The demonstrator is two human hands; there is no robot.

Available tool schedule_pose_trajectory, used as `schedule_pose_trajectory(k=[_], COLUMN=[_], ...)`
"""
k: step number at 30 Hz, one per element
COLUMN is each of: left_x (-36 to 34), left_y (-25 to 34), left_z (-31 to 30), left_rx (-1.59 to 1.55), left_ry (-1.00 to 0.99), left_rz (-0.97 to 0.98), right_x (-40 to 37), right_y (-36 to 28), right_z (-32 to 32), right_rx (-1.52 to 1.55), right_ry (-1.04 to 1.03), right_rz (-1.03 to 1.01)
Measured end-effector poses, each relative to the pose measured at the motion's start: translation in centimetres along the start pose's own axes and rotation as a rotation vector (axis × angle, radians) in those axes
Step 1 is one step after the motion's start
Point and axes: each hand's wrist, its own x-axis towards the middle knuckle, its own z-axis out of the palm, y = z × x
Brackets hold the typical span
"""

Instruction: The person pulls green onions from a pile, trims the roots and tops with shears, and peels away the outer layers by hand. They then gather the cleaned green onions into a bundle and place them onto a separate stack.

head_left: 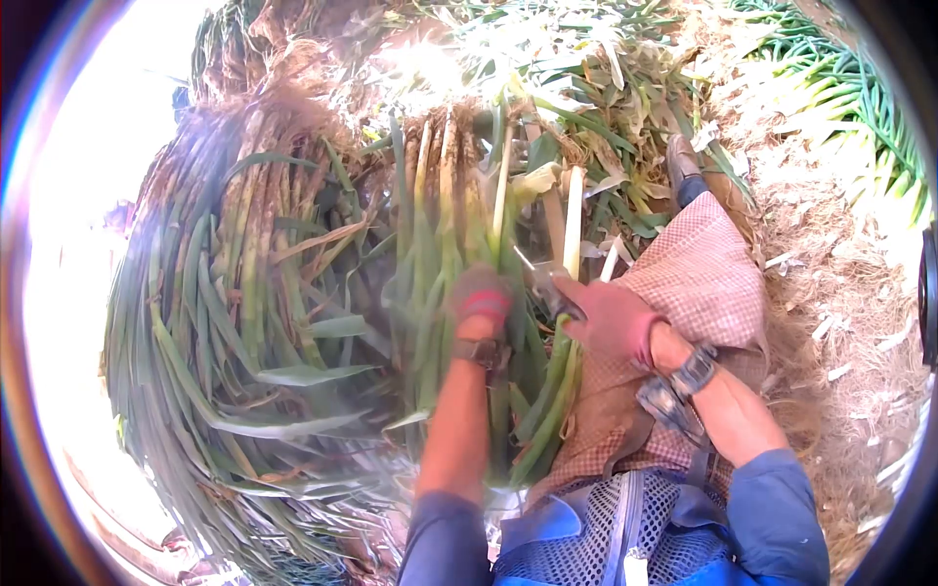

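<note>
My left hand point(481, 296), in a reddish glove, reaches into a thick pile of long green onions point(259, 234). Its fingers look closed around a green onion stalk point(501, 186), though motion blurs them. To the right, my right hand point(614, 317), in a pinkish glove, is closed with the index finger toward the left hand. Something small, dark and partly shiny shows at its fingertips; I cannot make out what. A pale, clean green onion stem point(574, 220) rises just beyond that hand, and green leaves point(552, 400) hang below it.
A checked cloth point(699, 269) covers my legs, with a shoe point(681, 156) beyond it. Stripped leaves point(586, 59) lie heaped at the back. Dry root scraps point(821, 322) cover the ground at right. A row of cleaned green onions point(860, 98) lies at upper right.
</note>
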Motion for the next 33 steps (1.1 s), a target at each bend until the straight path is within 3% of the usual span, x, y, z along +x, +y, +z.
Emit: schedule_pose_trajectory(k=[2,4,8,10,12,14,17,18,20,22,23,25,29,31,32,33], left_x=[-0.5,-1.9,-6.9,-8.3,-8.3,-8.6,-9.2,-9.3,-9.4,-9.2,-9.5,-10.3,-9.8,-9.9,-9.5,-9.2], left_y=[-0.8,-1.6,0.0,0.7,1.2,1.4,0.2,0.5,0.7,0.5,0.3,-0.1,0.7,0.5,0.1,-0.5], left_z=[1.4,2.5,2.1,2.9,3.4,3.8,8.5,8.1,7.0,6.5,6.7,7.3,4.7,2.7,1.8,1.1], left_rx=[-0.047,-0.016,-0.127,-0.180,-0.265,-0.288,-0.385,-0.441,-0.426,-0.323,-0.323,-0.792,-0.525,-0.858,-0.858,-0.811], left_ry=[-0.001,-0.045,-0.100,-0.104,-0.174,-0.185,-0.078,-0.023,-0.102,-0.281,-0.281,-0.178,-0.202,-0.271,-0.267,-0.140], left_rz=[-0.006,0.079,0.098,0.034,-0.069,-0.034,0.149,0.219,0.143,0.180,0.179,0.063,0.152,-0.022,-0.020,0.010], right_x=[-1.4,-2.9,-4.8,-5.0,-4.7,-4.7,-5.0,-4.4,-3.8,-3.4,-3.4,-3.6,0.1,1.6,1.9,2.1], right_y=[0.3,-0.5,-1.4,-1.3,-1.3,-1.8,-3.7,-4.0,-3.9,-3.6,-3.8,-4.4,-4.2,-3.8,-3.9,-4.2], right_z=[0.6,0.0,0.4,1.5,1.5,1.1,0.7,0.8,1.3,1.6,1.7,2.1,1.8,2.0,1.7,1.3], right_rx=[-0.031,0.030,0.041,0.000,0.014,0.029,-0.078,-0.057,-0.037,-0.012,-0.012,-0.058,0.044,0.017,0.015,-0.018], right_ry=[0.009,0.097,-0.027,-0.042,-0.028,-0.009,-0.185,-0.149,-0.116,-0.021,-0.022,-0.091,0.008,0.089,0.093,0.082], right_rz=[-0.050,0.029,-0.002,-0.095,-0.042,0.011,-0.041,-0.009,0.024,0.015,0.015,-0.080,0.043,-0.035,-0.037,-0.019])
